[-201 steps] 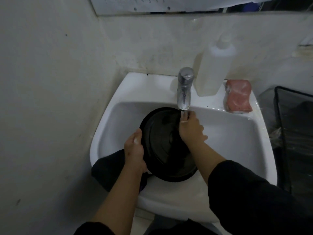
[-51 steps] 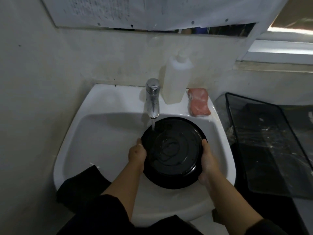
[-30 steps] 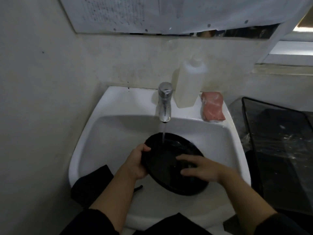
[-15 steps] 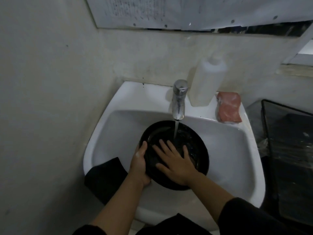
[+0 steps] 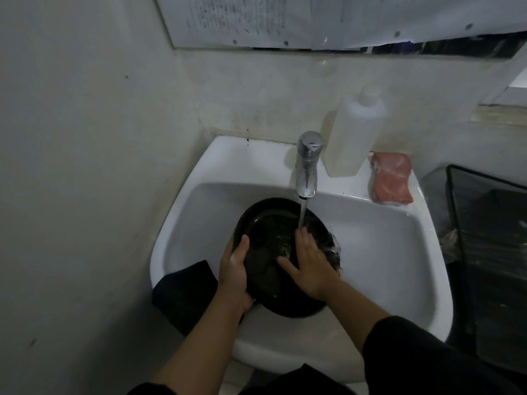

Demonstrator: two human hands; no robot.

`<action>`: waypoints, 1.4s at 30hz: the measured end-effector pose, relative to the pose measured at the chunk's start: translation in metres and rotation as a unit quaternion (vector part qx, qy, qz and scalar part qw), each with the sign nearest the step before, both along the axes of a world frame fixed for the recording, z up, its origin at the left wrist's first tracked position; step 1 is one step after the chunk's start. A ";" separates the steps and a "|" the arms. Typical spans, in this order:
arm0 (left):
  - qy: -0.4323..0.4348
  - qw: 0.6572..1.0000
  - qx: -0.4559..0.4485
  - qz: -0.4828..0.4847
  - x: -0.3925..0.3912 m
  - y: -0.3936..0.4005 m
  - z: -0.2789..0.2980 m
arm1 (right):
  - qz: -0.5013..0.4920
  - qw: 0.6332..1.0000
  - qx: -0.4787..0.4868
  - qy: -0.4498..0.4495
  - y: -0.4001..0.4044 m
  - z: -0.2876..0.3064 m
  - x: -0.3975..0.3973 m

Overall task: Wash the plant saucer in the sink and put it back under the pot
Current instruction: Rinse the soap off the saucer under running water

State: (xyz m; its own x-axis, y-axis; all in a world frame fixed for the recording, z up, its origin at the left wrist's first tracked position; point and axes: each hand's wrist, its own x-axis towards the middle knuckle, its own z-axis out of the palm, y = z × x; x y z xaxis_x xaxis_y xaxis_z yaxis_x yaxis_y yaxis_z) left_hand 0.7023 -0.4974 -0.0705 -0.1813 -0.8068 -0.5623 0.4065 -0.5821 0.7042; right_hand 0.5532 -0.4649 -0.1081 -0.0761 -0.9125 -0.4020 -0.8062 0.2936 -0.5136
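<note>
The round black plastic plant saucer (image 5: 268, 269) is inside the white ceramic sink (image 5: 399, 252), tilted, directly under the chrome tap (image 5: 307, 166), and a stream of water (image 5: 302, 215) falls from the tap onto it. The left hand (image 5: 233, 275) grasps the saucer's left rim, with the thumb over the edge; the other fingers are hidden behind the saucer. The right hand (image 5: 310, 266) lies flat on the inner surface with straight, spread fingers, pressing and not gripping. Splashing water blurs the saucer's right edge, and the dark light makes its inner relief hard to read.

Just right of the tap stands a white plastic bottle (image 5: 353, 132), and further right on the sink's rim lies a pink sponge (image 5: 391, 178). A black cloth (image 5: 185, 292) hangs over the rim to the lower left of the tap. Far right of the tap, a dark wire-framed container (image 5: 490, 252) is cut off by the frame; its contents cannot be made out. Above the tap, a sheet of printed paper (image 5: 242, 18) is too blurred to read.
</note>
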 end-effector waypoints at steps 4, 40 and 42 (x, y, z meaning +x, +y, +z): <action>-0.062 0.996 -0.036 0.055 0.002 -0.002 0.006 | 0.124 0.987 0.061 0.079 0.016 -0.007 -0.003; -0.319 0.889 -0.322 0.064 -0.005 0.037 0.052 | -0.409 0.749 -0.092 -0.513 -0.090 0.177 -0.023; -0.309 0.895 -0.314 0.075 -0.005 0.039 0.052 | -0.416 0.748 -0.082 -0.511 -0.086 0.171 -0.020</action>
State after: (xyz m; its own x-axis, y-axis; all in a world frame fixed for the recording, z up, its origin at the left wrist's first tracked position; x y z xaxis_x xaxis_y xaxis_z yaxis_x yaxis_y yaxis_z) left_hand 0.6971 -0.4588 -0.0181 0.1439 -0.9880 0.0556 -0.1325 0.0365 0.9905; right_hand 0.5335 -0.5507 0.0633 -0.3748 -0.7635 -0.5259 0.4589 0.3402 -0.8208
